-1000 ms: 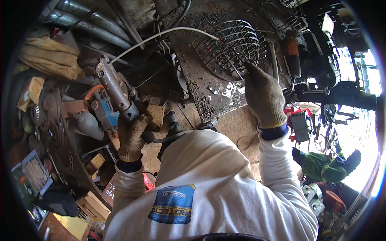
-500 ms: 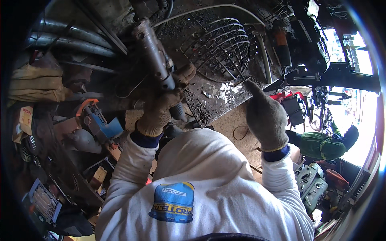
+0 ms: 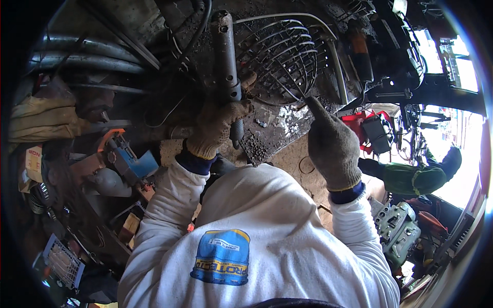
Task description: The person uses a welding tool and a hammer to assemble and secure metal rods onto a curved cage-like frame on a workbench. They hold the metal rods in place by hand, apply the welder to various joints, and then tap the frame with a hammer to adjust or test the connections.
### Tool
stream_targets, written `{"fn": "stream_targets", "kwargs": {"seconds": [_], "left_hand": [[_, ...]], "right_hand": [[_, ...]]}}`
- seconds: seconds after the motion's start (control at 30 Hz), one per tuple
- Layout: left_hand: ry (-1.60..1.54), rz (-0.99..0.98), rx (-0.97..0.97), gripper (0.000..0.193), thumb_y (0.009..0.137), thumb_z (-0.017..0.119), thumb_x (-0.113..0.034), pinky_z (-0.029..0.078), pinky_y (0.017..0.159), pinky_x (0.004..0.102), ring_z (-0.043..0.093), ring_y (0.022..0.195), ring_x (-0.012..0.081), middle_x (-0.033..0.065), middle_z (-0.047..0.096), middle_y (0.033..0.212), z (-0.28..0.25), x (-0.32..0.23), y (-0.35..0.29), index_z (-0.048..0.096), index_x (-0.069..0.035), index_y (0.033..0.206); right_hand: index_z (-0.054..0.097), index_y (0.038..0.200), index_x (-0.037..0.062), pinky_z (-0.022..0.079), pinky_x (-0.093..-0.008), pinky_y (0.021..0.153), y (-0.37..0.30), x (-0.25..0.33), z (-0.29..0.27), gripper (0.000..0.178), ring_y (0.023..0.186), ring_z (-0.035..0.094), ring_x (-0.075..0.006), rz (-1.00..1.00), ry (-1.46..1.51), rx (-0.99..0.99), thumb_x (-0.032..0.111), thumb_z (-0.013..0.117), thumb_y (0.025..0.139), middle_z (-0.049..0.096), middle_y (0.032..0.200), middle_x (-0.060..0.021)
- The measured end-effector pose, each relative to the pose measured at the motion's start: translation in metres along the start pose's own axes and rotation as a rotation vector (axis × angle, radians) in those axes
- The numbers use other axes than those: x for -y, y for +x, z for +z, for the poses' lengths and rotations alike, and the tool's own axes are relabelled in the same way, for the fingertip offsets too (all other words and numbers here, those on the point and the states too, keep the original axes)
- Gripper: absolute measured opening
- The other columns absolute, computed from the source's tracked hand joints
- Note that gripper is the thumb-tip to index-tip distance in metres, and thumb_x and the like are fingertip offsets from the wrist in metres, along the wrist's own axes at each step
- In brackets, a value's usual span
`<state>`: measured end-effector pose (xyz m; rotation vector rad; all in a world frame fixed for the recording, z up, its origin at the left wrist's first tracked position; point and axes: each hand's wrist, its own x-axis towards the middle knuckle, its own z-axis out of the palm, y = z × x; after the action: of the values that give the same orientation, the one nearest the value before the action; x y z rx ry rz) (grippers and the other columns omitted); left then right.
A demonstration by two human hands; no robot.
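Observation:
My left hand (image 3: 213, 128), in a worn knit glove, is closed around the lower part of a metal tube (image 3: 226, 56). The tube has round holes in its wall and a threaded lower end (image 3: 236, 132); it stands nearly upright in the picture. A brown gloved finger or glove part (image 3: 248, 81) shows beside the tube. My right hand (image 3: 335, 149), also gloved, is closed with its index finger stretched forward along a thin dark rod (image 3: 291, 81). The rod's tip crosses a round wire guard (image 3: 287, 56) lying on the workbench; its grip end is hidden in the glove.
A grimy workbench corner (image 3: 272, 146) bears dark grit and pale flakes. An orange-and-black power tool (image 3: 361, 56) lies at the far right. A blue-and-orange machine (image 3: 136, 161) stands left. Another person in green (image 3: 413, 178) is at the right, beyond a grey-green machine part (image 3: 398, 231).
The metal tube has swung more upright, its top moving right and up, with my left hand shifting slightly. My right hand and the thin rod have moved a little left and away from me.

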<state>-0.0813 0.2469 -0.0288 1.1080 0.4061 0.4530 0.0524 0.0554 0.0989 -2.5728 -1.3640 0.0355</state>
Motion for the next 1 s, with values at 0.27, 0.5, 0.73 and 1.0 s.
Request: {"fn": "stream_targets", "kwargs": {"seconds": [0.27, 0.5, 0.73, 1.0], "left_hand": [[0.182, 0.048, -0.022, 0.055, 0.081, 0.074, -0.021, 0.051, 0.076, 0.034, 0.052, 0.085, 0.0143, 0.0033, 0.058, 0.098, 0.007, -0.019, 0.0, 0.064, -0.001, 0.13], [0.446, 0.188, 0.019, 0.035, 0.082, 0.078, -0.019, 0.053, 0.084, 0.0377, 0.057, 0.091, 0.0235, 0.011, 0.06, 0.109, -0.016, 0.024, -0.002, 0.071, -0.016, 0.116], [0.344, 0.124, 0.018, 0.028, 0.08, 0.078, -0.011, 0.056, 0.085, 0.044, 0.063, 0.106, 0.0281, 0.0143, 0.062, 0.124, -0.007, 0.008, -0.003, 0.069, -0.01, 0.107], [-0.514, -0.022, -0.011, 0.041, 0.087, 0.077, -0.006, 0.064, 0.069, 0.0355, 0.072, 0.088, 0.0226, 0.0212, 0.063, 0.119, -0.021, -0.02, -0.047, 0.053, -0.004, 0.12]], "right_hand": [[0.059, 0.144, 0.0205, 0.055, -0.0459, 0.064, 0.002, 0.006, -0.025, 0.048, 0.074, 0.069, -0.0362, 0.024, -0.037, 0.149, 0.013, 0.059, 0.097, 0.069, 0.083, -0.0169], [0.055, 0.146, 0.0161, 0.056, -0.0471, 0.063, -0.008, 0.001, -0.006, 0.052, 0.073, 0.071, -0.0363, 0.065, 0.016, 0.161, 0.011, 0.059, 0.094, 0.071, 0.083, -0.0164], [0.056, 0.148, 0.0202, 0.054, -0.0455, 0.061, -0.014, -0.01, 0.005, 0.055, 0.07, 0.069, -0.0362, 0.049, 0.071, 0.09, 0.009, 0.061, 0.094, 0.067, 0.08, -0.0159], [0.061, 0.144, 0.0192, 0.052, -0.0435, 0.061, -0.015, -0.011, 0.011, 0.051, 0.069, 0.067, -0.0355, 0.017, 0.165, -0.008, 0.008, 0.061, 0.094, 0.065, 0.078, -0.0166]]}}
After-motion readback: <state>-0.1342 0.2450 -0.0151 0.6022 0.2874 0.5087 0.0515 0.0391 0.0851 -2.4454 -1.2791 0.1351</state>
